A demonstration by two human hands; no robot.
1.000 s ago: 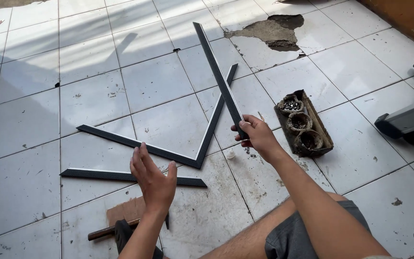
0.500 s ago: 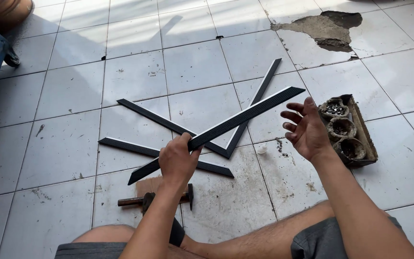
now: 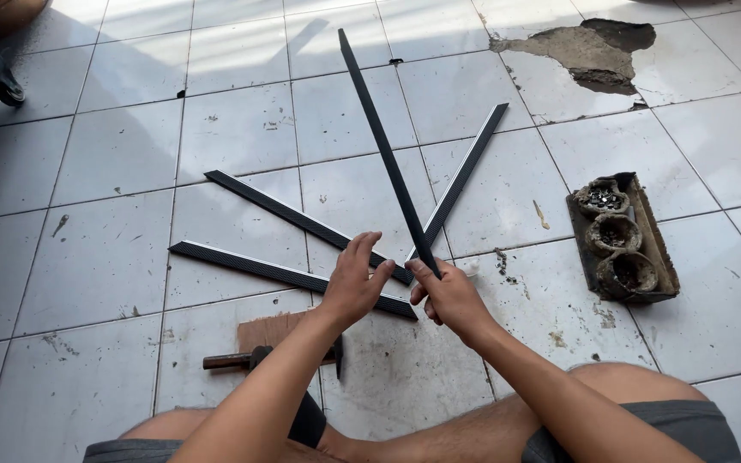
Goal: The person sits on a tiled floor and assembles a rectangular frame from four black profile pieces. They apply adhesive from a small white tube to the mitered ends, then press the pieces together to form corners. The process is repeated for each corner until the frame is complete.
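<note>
bare forearms, bare knees, grey shorts (image 3: 645,429), no sleeves.

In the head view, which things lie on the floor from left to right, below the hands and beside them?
Hammer → wooden board → left hand → right hand → tray of small parts.

Head camera looks steeply down, close above tiled floor (image 3: 96,257).
</note>
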